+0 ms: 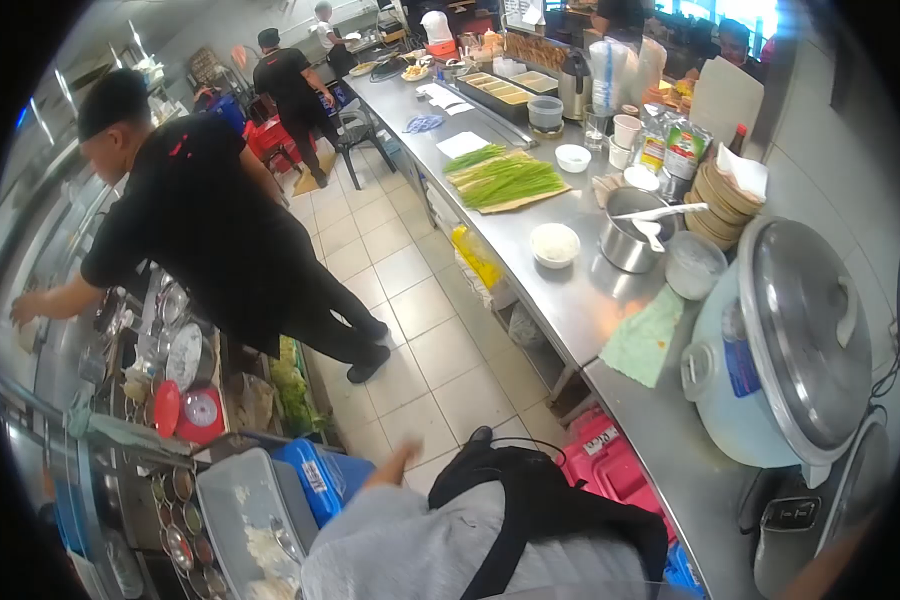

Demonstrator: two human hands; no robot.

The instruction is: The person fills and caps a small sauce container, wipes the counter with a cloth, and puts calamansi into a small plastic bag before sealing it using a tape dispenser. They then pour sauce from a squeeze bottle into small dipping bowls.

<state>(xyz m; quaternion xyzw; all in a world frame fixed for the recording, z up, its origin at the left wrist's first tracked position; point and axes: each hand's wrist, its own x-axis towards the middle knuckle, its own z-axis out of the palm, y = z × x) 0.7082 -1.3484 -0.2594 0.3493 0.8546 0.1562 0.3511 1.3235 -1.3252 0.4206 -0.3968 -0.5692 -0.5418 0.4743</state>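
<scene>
A large, pale-blue rice cooker is standing on the steel counter, its domed metal lid covering the top and a dark-blue label showing on its side. A blue box with a white label is sitting just beside a grey tub.

We see a smooth, shiny metal desk, a dull green cloth and, at three o'clock, a shiny metal lid.

Green stalks lie along the steel counter near a white bowl.
</scene>
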